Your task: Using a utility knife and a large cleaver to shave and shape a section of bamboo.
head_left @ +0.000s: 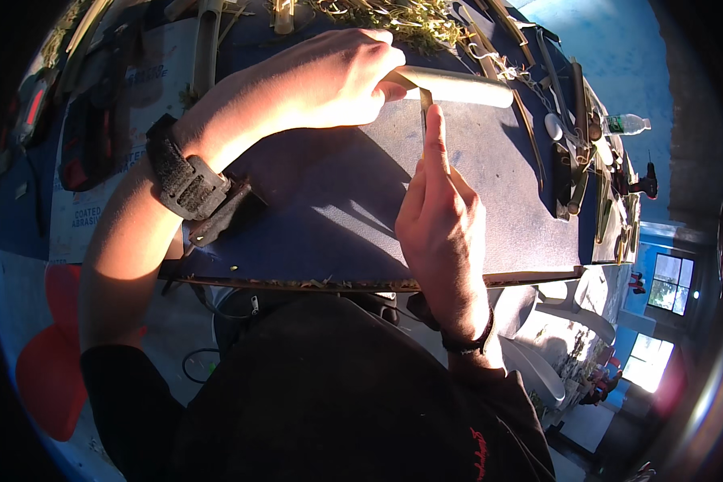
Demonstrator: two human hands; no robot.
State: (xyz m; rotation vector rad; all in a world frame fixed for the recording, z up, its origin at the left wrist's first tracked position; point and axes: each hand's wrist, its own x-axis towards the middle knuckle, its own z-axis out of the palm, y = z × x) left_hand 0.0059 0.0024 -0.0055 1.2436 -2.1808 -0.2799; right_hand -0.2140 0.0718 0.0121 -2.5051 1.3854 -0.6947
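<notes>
A pale piece of bamboo [466,87] lies across the far middle of the dark blue table top [313,201]. My left hand [361,76] is closed around its left end, the wrist bent over it. In my right hand [442,205] is a narrow knife [426,112], its index finger stretched along the tool. The knife's tip meets the bamboo's near edge, just right of my left fingers. Most of the handle is hidden inside my right hand.
Green-yellow shavings [410,24] are heaped at the far edge. A bamboo tube [207,48] stands out at the far left, over a printed sheet [72,205]. Sticks, cords and a clear bottle [625,124] crowd the right side. A red chair [52,377] is at lower left.
</notes>
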